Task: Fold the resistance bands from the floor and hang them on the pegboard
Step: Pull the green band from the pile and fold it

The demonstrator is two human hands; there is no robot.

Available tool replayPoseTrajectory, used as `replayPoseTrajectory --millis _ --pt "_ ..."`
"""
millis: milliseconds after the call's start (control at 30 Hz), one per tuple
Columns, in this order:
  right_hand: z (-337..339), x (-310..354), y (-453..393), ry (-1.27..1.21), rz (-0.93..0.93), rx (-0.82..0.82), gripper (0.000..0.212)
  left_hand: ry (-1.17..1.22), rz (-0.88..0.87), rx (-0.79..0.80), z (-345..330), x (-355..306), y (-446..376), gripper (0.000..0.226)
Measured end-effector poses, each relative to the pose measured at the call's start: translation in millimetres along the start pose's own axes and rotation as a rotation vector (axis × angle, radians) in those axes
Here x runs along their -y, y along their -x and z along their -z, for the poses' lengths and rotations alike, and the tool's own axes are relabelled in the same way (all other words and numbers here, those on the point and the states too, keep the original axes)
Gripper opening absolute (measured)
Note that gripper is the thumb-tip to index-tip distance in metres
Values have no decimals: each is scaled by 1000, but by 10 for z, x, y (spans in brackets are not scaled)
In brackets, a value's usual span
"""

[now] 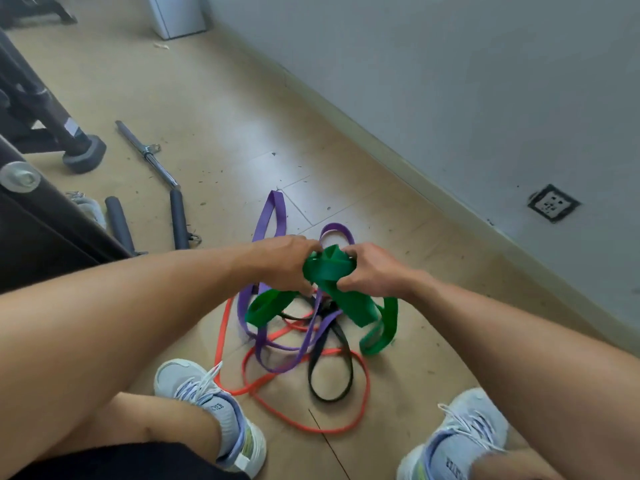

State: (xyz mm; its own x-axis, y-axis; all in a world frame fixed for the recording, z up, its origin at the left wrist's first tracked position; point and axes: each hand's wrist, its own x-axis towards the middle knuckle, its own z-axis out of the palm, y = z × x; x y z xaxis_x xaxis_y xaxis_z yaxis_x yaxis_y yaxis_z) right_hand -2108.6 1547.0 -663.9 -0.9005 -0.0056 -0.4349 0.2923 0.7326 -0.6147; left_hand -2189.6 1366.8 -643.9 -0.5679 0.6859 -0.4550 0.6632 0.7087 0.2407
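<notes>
Both hands, left hand [289, 265] and right hand [372, 271], clenched on green band [327, 271] mid-frame, mid-fold; next, likely gather its dangling loops.

The green band [329, 271] at frame centre looks like smooth, matt rubber; the purple band [275, 216], orange band [308, 424] and black band [330, 396] below show the same dull finish; the floor [214, 109] is pale wood-look board, scuffed; the bar [156, 161] at upper left is glossy chromed metal; the shoes [207, 403] along the bottom are knitted cloth.
</notes>
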Motion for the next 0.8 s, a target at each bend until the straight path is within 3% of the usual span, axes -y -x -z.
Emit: replayPoseTrajectory --millis 133,267,400,667,800 --pt "513 280 198 108 56 77 16 87 -69 -198 196 -128 71 68" --pt "745 376 421 73 87 78 13 176 -130 -218 334 -226 157 51" --pt "705 228 488 -12 55 33 21 85 -80 -225 382 -266 186 22" --pt "678 109 491 253 -97 128 54 3 -81 -113 386 -409 155 25" --pt "642 94 530 584 -95 127 108 -20 -146 -77 408 -410 136 23"
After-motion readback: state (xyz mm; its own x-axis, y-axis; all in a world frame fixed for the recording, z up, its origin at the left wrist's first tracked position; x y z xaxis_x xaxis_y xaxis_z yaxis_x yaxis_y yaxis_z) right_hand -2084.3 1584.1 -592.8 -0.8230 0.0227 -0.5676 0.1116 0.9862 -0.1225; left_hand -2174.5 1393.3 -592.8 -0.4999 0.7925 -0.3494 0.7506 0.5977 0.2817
